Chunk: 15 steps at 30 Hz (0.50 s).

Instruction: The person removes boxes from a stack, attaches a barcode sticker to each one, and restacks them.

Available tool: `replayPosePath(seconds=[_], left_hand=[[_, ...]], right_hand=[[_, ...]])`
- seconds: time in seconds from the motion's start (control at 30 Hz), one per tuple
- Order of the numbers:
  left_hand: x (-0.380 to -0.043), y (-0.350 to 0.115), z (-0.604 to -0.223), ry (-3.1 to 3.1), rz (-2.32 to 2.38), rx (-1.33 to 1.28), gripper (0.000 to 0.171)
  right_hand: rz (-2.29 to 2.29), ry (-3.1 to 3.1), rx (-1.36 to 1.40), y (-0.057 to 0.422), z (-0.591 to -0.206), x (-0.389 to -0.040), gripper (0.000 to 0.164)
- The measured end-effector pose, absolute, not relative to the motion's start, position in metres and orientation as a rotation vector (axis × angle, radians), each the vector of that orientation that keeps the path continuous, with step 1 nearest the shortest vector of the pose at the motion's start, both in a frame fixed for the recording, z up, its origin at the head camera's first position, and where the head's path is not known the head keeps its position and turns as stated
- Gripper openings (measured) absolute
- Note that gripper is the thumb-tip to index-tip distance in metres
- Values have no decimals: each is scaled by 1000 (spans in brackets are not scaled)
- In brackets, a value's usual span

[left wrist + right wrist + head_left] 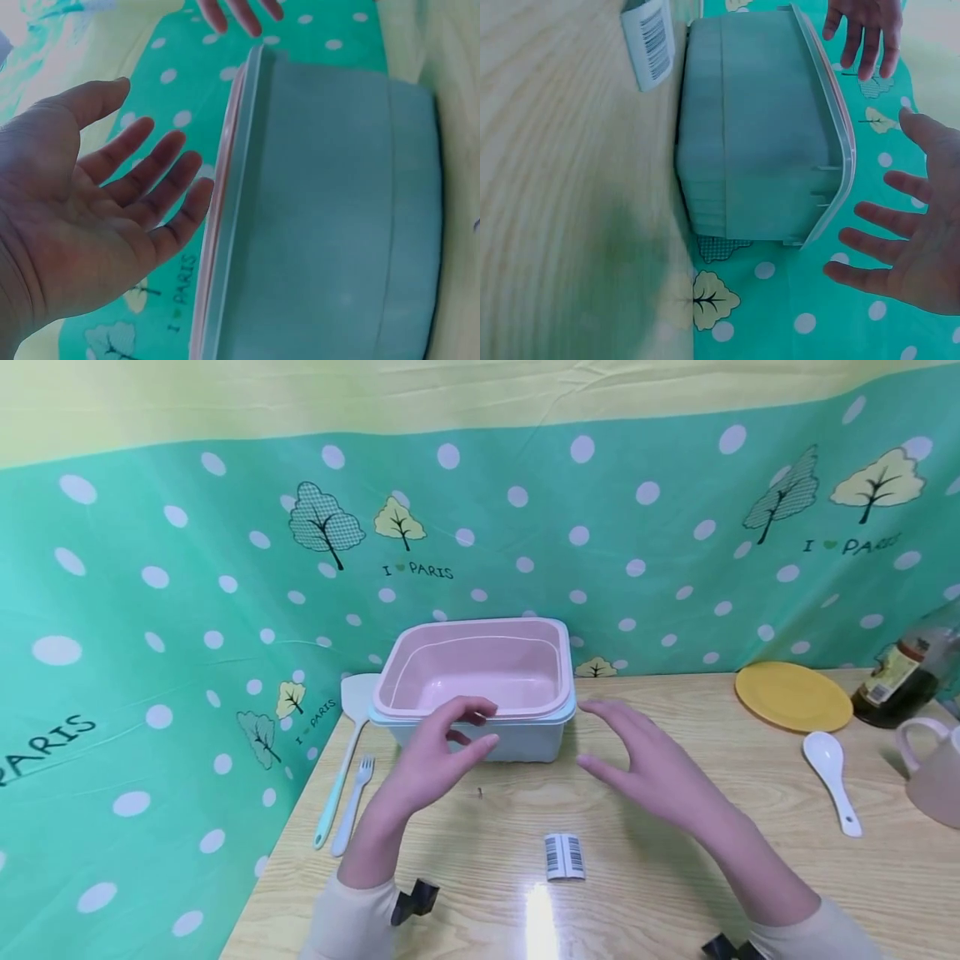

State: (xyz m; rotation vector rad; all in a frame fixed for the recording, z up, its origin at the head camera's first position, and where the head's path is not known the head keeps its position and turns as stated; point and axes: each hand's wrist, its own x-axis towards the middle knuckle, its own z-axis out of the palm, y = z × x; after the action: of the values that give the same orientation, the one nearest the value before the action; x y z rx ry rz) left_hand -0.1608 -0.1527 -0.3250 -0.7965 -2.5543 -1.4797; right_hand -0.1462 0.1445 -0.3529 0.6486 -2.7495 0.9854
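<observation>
A pink plastic basin (480, 672) sits nested in a light blue basin (517, 742) at the back of the wooden table. My left hand (442, 760) hovers in front of the basins' near left side, fingers loosely bent and holding nothing. To the right of the basins, my right hand (652, 760) is raised with its fingers spread and nothing in them. In the left wrist view the left hand (112, 180) has its palm and relaxed fingers beside the rim. The right wrist view shows the right hand (915, 225) apart from the blue basin (765, 127).
A white-headed spatula (348, 760) and a pale blue fork (352, 806) lie left of the basins. A small barcode label (564, 857) lies in front. On the right are a yellow plate (793, 696), a white spoon (831, 781), a dark sauce bottle (892, 685) and a mug (937, 768).
</observation>
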Motion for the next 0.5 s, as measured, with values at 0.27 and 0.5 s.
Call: replayPosePath(seconds=[0.27, 0.5], left_hand=[[-167, -172, -319, -2490, -1485, -646, 36], [-177, -192, -324, -2494, -1464, -495, 35]], right_hand=[[1026, -2715, 629, 134, -351, -161, 71], [1050, -2705, 618, 130, -352, -169, 70]])
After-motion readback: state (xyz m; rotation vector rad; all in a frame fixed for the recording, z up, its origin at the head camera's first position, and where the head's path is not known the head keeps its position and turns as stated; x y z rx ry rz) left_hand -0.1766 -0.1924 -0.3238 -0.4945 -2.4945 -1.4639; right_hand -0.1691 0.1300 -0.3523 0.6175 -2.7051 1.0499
